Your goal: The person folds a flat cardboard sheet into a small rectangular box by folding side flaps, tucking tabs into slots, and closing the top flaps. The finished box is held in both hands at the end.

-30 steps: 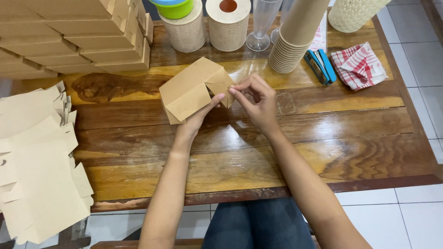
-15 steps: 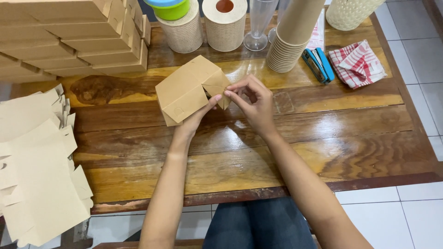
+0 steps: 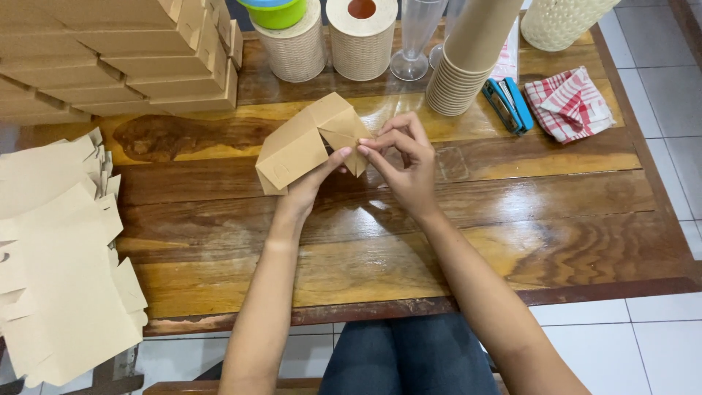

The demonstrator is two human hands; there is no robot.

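Nearest the camera, dark blue trousers show at six o'clock below the table [image 3: 409, 249], a plank top of glossy, strongly grained brown wood with a reddish worn edge. At eight o'clock a loose heap of flat blanks [image 3: 58, 263], matte tan card with cut tabs, overhangs the table's left end.

Both forearms reach up to the middle of the table. The left hand [image 3: 311, 183] supports a half-folded box [image 3: 307, 143] of the same tan card from beneath, its thumb pressed to the box's right flap, so its grip is closed on the card. The right hand [image 3: 406, 164] meets it from three o'clock, thumb and forefinger pinching the triangular end flap, the other fingers curled. The box is raised just above the table, slightly left of centre, tilted with its creased end toward the right hand.

Farther off, nothing lies between the hands and the far row. At eleven o'clock stands a stack of finished boxes [image 3: 124, 58], square-edged and flat. At twelve o'clock are two textured paper rolls [image 3: 362, 47], one topped by a green bowl [image 3: 276, 11], and a clear plastic glass [image 3: 418, 36]. At one o'clock leans a tall stack of tan paper cups [image 3: 468, 66], with a blue stapler [image 3: 508, 106] just beside it, then a crumpled red-and-white checked cloth [image 3: 570, 102] and a pale woven basket [image 3: 559, 22].
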